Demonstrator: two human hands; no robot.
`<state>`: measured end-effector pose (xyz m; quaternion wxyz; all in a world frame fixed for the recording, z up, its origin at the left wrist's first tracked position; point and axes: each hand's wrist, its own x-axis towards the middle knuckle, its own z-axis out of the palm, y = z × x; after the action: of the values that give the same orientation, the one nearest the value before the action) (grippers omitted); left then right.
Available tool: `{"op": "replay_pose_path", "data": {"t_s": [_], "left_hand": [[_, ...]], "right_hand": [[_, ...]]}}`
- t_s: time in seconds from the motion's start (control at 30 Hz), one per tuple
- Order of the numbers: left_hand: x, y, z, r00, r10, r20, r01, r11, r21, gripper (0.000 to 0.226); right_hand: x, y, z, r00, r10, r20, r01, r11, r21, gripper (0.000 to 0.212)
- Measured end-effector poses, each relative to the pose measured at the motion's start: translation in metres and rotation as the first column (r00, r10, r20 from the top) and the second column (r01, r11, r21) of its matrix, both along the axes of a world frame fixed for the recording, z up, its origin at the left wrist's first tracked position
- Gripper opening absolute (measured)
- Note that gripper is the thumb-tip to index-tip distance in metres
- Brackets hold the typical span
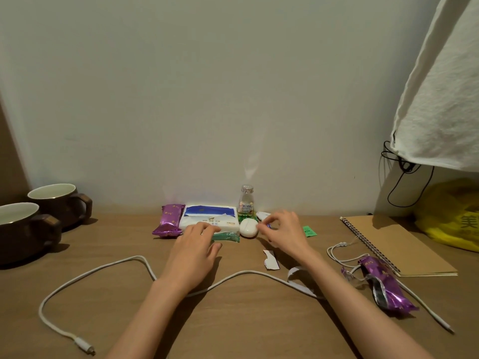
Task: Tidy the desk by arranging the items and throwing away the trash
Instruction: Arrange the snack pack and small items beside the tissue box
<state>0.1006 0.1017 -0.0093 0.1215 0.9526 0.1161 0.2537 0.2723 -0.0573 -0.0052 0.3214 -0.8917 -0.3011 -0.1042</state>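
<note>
A wooden desk (233, 320) holds a brown spiral notebook (404, 250) at the right, two brown mugs (59, 206) at the left, and a white cable (103, 270) looping across the front. A tissue pack (210, 216) sits against the wall, with a sealed purple snack bar (168, 220) touching its left side. The left hand (197, 247) rests flat, fingers relaxed, on a green packet (228, 237) in front of the tissues. The right hand (285, 229) pinches a tiny blue-marked item (268, 226) (too small to identify) beside a round white case (248, 228). A torn purple wrapper (386, 288) and paper scraps (270, 259) lie front right.
</note>
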Motion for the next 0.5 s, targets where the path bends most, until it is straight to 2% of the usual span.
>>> {"op": "replay_pose_path", "data": {"t_s": [0.07, 0.17, 0.23, 0.5], "left_hand": [[0.0, 0.0, 0.0, 1.0, -0.002, 0.002, 0.002, 1.0, -0.003, 0.039], [0.0, -0.002, 0.0, 1.0, -0.012, -0.013, 0.012, 1.0, -0.007, 0.039], [0.0, -0.002, -0.001, 1.0, -0.016, -0.015, 0.016, 1.0, -0.012, 0.039], [0.001, 0.0, -0.002, 1.0, -0.007, -0.012, 0.007, 1.0, 0.0, 0.039]], "right_hand": [[0.007, -0.008, 0.002, 0.994, -0.057, -0.09, 0.064, 0.995, 0.079, 0.021], [0.01, -0.012, -0.003, 0.979, -0.072, -0.189, 0.07, 0.997, -0.015, 0.031], [0.01, -0.009, -0.007, 0.971, -0.06, -0.23, 0.058, 0.998, -0.014, 0.032], [0.003, 0.007, -0.006, 0.971, -0.106, -0.213, 0.11, 0.994, 0.007, 0.03]]}}
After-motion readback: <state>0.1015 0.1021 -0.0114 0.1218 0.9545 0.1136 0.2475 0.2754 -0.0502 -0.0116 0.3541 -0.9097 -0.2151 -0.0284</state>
